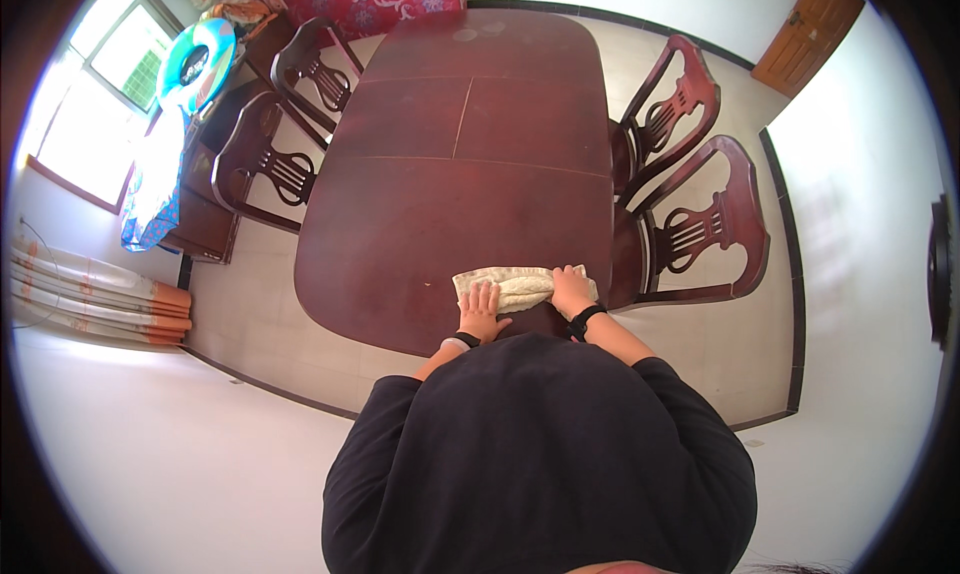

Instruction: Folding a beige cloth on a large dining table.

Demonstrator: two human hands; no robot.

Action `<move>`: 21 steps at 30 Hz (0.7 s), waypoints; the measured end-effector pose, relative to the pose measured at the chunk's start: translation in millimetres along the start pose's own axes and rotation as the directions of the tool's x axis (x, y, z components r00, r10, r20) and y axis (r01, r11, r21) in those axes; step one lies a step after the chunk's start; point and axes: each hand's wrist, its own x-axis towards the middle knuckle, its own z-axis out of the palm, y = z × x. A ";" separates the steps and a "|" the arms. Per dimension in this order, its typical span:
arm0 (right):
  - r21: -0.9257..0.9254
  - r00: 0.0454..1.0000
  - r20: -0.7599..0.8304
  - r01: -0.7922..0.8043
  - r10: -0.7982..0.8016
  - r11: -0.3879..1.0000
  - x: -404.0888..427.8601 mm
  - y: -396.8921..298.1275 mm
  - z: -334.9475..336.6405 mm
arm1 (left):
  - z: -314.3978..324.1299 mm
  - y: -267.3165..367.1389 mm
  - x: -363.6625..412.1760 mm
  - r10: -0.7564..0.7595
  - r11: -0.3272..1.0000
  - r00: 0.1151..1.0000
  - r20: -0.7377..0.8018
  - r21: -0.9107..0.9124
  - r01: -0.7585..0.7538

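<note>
A folded cream towel (517, 292) lies on the near end of the dark red wooden dining table (457, 214). My left hand (482, 313) rests flat over the towel's left part, thumb spread away from the fingers. Around that wrist are a black band and a pale band. At the towel's right end, my right hand (572, 292) has its fingers curled on the cloth, with a black band on the wrist. The towel is bunched up between both hands. A small light speck (427, 283) shows on the tabletop left of the towel.
Carved wooden chairs stand along the right side (705, 225) and the left side (266, 169) of the table. Behind the left chairs, a swim ring (196, 65) rests on a dark cabinet (202, 191). A red floral mattress (345, 3) stands beyond the far end.
</note>
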 end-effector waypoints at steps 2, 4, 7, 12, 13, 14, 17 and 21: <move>0.005 1.000 -0.005 0.006 -0.006 1.000 -0.9 -0.4 -1.4 | -0.2 -0.6 0.5 -0.009 1.000 1.000 0.023 -0.001 0.009; 0.012 1.000 -0.013 0.011 -0.011 1.000 -0.5 1.5 -0.1 | -2.0 -0.6 2.6 -0.012 1.000 0.997 0.078 -0.005 0.012; 0.020 1.000 -0.009 0.014 -0.014 1.000 -0.6 0.3 -2.9 | -6.7 -0.8 4.0 -0.016 1.000 0.987 0.159 -0.014 0.018; 0.045 1.000 -0.012 0.028 -0.028 0.999 -4.8 -2.3 -8.0 | -6.3 -2.2 5.2 -0.014 0.999 0.985 0.171 -0.031 0.020; 0.045 0.999 -0.011 0.032 -0.032 0.998 -4.3 -1.9 -7.0 | -4.8 -2.8 5.6 -0.010 0.999 0.986 0.165 -0.041 0.017; 0.040 0.999 -0.007 0.032 -0.031 0.999 -3.3 -1.2 -5.2 | -3.3 -3.6 5.4 -0.014 0.999 0.986 0.165 -0.041 0.021; 0.031 1.000 0.003 0.030 -0.030 0.999 -2.0 -0.5 -4.9 | -5.0 -3.0 5.0 -0.017 0.999 0.986 0.165 -0.043 0.025; 0.019 1.000 0.011 0.021 -0.021 1.000 -2.3 -1.4 -5.5 | -5.0 -2.8 4.1 -0.005 1.000 0.989 0.145 -0.030 0.009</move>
